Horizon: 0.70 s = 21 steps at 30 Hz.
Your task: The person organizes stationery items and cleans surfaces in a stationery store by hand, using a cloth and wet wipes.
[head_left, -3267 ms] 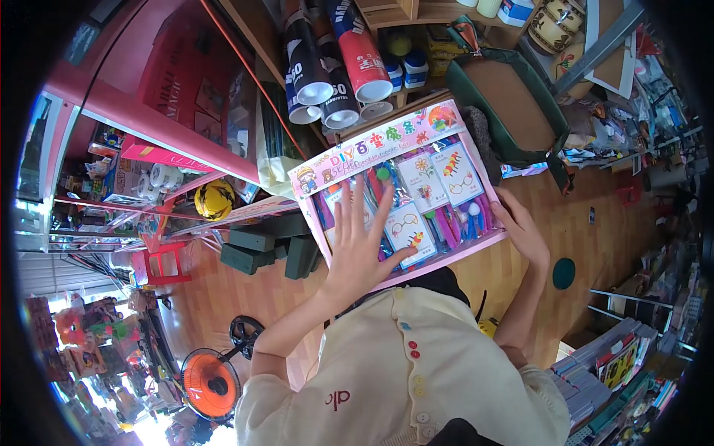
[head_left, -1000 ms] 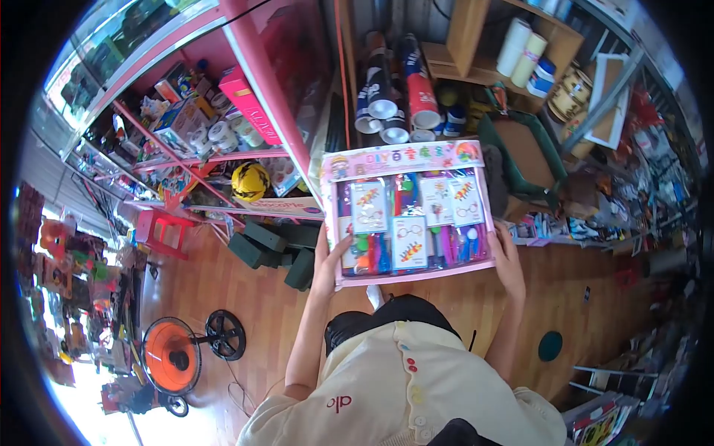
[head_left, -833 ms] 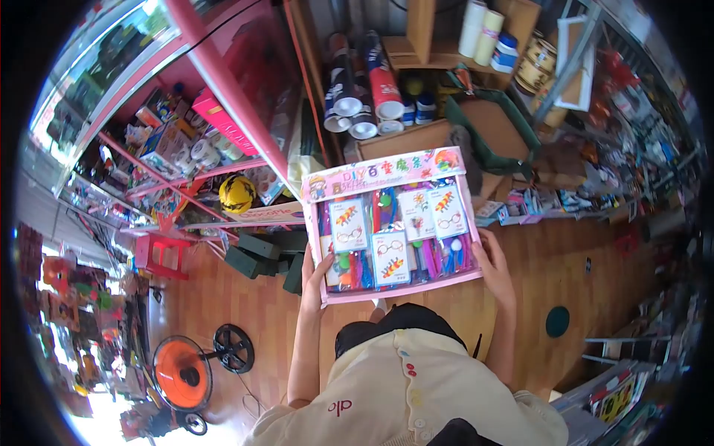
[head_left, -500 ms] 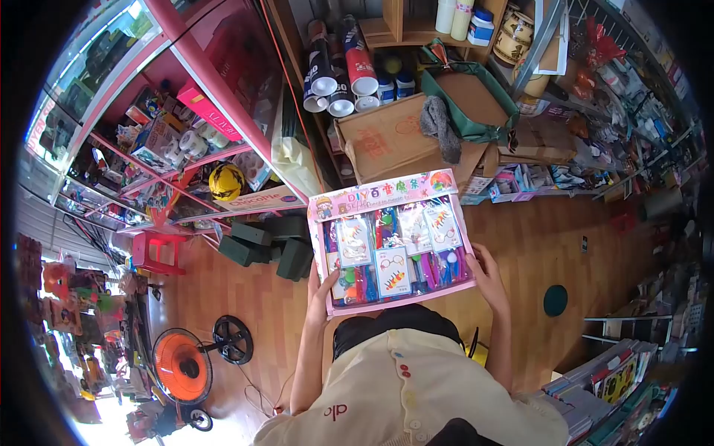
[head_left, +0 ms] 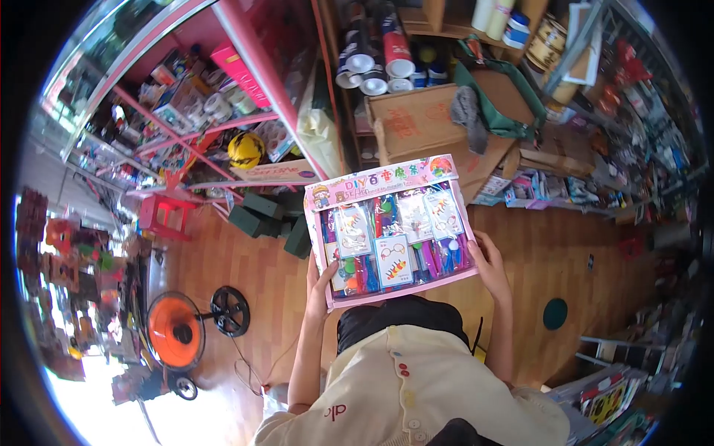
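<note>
A pink display box of craft kits (head_left: 390,178) is held out in front of my body, its printed header edge away from me. Small clear packets with picture cards (head_left: 393,262) and colourful pieces show in its open front. My left hand (head_left: 320,286) grips the lower left side, thumb over the edge. At the lower right side, my right hand (head_left: 491,269) is closed on the box edge, fingers partly hidden behind it.
An orange fan (head_left: 176,331) stands on the wooden floor at left, near a red stool (head_left: 166,216). Dark green blocks (head_left: 259,215) lie below pink shelves. Ahead are a cardboard box (head_left: 413,123) and a green container (head_left: 502,100). Goods racks line the right.
The view has shifted, so the shelves and cardboard box appear farther right. The display box stays in both hands, slightly higher in view.
</note>
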Each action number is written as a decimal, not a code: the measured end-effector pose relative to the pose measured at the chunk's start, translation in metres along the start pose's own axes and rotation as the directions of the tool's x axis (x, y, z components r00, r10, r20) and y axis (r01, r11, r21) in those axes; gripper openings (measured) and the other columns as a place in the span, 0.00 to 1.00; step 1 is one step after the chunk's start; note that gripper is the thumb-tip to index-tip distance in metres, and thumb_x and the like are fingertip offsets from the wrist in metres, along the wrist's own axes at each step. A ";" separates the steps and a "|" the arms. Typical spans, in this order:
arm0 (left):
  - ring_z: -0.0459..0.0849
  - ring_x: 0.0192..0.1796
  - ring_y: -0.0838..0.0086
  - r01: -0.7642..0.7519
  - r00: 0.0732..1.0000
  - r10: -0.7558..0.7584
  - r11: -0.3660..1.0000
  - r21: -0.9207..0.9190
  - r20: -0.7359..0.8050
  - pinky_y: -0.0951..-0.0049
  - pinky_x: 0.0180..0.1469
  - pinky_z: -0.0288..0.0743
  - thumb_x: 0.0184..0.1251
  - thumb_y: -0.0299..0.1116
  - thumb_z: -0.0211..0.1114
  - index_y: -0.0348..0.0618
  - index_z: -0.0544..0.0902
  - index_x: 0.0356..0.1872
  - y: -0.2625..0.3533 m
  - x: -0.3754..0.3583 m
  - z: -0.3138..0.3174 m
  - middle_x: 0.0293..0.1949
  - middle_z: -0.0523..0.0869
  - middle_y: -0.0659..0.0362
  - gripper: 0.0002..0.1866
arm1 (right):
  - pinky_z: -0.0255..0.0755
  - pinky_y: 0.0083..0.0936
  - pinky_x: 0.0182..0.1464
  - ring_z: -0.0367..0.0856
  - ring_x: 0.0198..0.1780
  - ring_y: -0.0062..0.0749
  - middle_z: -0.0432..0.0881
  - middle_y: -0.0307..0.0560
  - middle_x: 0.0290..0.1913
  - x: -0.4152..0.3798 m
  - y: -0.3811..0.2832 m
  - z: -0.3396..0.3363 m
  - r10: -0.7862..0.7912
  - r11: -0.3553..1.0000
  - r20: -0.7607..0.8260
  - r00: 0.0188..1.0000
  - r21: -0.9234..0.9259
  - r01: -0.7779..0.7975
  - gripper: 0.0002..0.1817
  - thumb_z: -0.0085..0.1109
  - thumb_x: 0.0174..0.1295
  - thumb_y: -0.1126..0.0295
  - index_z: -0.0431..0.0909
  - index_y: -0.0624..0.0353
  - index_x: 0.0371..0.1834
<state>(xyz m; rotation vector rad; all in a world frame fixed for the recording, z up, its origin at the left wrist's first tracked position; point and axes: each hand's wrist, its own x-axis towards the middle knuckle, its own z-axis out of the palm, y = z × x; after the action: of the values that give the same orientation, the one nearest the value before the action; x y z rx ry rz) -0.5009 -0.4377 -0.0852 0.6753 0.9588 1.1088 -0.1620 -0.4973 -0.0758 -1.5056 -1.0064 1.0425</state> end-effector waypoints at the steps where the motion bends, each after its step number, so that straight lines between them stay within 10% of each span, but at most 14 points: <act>1: 0.75 0.63 0.67 -0.009 1.000 0.009 1.000 -0.008 -0.017 0.69 0.61 0.75 0.69 0.26 0.58 0.39 0.54 0.75 0.002 -0.004 -0.003 0.65 0.71 0.49 0.35 | 0.70 0.19 0.46 0.75 0.43 0.19 0.81 0.43 0.47 0.005 -0.001 0.005 -0.007 1.000 0.036 0.999 -0.006 0.008 0.20 0.55 0.71 0.62 0.74 0.65 0.58; 21: 0.79 0.61 0.65 -0.086 0.964 0.026 0.972 -0.219 -0.265 0.68 0.59 0.77 0.67 0.24 0.60 0.41 0.56 0.74 0.052 0.000 -0.117 0.63 0.74 0.48 0.35 | 0.69 0.18 0.44 0.75 0.41 0.19 0.82 0.42 0.43 0.086 -0.023 0.152 0.043 0.998 0.307 0.951 -0.050 -0.029 0.20 0.56 0.71 0.59 0.77 0.65 0.55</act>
<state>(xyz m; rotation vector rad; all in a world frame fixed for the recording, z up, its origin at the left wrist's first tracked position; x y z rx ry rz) -0.6277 -0.4214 -0.0938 0.3750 1.0183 1.3590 -0.2853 -0.3719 -0.0818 -1.4285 -1.2288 1.3171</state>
